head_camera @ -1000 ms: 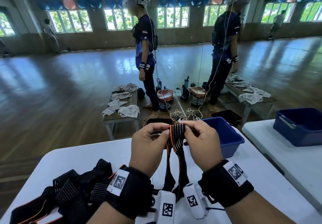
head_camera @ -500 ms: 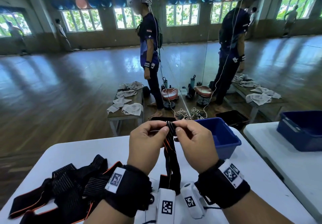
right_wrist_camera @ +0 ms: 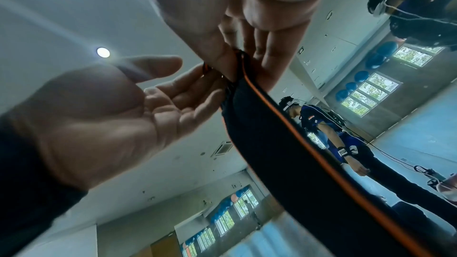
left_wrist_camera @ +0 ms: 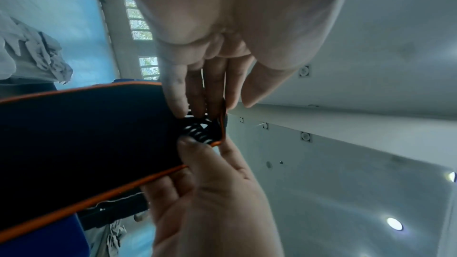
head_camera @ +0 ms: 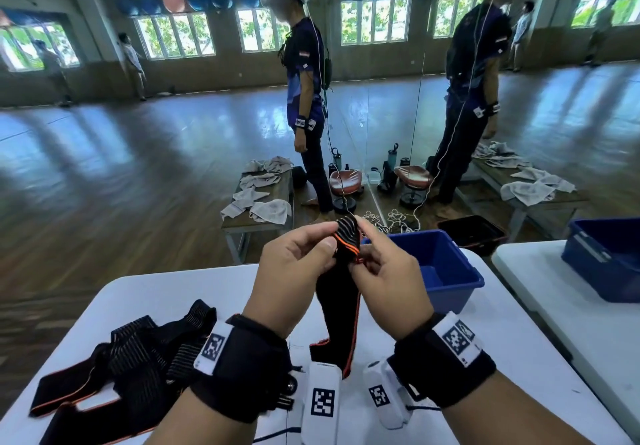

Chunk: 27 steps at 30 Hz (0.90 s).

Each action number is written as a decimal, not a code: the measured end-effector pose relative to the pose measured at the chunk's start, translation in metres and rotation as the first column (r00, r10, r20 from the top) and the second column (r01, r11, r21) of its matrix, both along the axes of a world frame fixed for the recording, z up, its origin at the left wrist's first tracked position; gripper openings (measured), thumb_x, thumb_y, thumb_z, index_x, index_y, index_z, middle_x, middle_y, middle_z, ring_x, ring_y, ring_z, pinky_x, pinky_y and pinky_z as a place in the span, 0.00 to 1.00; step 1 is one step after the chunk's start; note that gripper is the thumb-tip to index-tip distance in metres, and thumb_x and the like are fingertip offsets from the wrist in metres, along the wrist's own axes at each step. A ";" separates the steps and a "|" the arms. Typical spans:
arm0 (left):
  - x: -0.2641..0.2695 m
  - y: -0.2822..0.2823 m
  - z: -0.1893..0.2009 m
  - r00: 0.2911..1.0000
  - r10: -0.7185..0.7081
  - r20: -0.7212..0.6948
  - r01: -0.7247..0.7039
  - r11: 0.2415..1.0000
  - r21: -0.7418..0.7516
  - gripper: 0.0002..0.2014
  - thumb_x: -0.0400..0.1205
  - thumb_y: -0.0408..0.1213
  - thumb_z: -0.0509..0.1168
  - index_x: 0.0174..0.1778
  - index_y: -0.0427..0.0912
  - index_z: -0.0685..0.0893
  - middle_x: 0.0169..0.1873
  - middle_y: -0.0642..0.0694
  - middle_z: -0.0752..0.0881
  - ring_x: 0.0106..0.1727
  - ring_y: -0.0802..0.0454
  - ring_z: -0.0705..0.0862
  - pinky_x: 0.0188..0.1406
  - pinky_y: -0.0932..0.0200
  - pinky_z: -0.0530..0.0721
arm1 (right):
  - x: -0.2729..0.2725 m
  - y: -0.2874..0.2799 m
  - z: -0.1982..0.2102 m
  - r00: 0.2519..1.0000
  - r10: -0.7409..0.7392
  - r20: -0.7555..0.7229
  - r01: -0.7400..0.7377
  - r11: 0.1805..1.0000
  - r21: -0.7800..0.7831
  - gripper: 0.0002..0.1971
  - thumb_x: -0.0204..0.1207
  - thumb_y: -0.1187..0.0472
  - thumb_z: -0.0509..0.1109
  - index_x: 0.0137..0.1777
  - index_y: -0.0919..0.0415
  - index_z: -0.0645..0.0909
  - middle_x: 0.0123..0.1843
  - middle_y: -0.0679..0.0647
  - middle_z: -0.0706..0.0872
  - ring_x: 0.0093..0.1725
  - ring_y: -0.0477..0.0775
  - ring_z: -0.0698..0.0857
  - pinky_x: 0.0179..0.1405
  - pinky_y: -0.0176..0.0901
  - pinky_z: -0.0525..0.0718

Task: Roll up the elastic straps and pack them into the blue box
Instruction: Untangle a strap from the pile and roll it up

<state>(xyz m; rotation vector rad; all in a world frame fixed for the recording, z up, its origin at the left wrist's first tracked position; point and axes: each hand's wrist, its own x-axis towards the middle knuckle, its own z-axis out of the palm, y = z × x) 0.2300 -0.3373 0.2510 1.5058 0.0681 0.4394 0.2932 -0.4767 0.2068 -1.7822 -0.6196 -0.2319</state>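
Now, strap (head_camera: 341, 292): held above table (head_camera: 512, 340), long axis vertical, rolled end up, tail down.
L hand (head_camera: 294, 271): pinching roll.
R hand (head_camera: 388, 278): pinching roll too.
Blue box (head_camera: 446, 271): R of hands, nothing visible inside.
Other straps (head_camera: 138, 358): heaped on table, L side.

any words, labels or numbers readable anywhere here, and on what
No readable words or numbers in any view.
Square black-and-white code markers, not text: on the left wrist band, the right wrist band and both wrist cameras.
Small patches on the mirrored person's shirt: too small to read.
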 end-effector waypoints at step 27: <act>0.024 0.024 -0.064 0.997 0.032 -0.076 -0.028 0.998 0.065 0.24 0.74 0.28 0.63 0.60 0.58 0.86 0.61 0.45 0.88 0.65 0.45 0.85 0.68 0.39 0.84 | 0.005 0.012 -0.035 0.949 0.216 -0.230 -0.181 0.970 0.164 0.19 0.71 0.76 0.68 0.53 0.51 0.75 0.51 0.47 0.83 0.49 0.47 0.84 0.52 0.50 0.85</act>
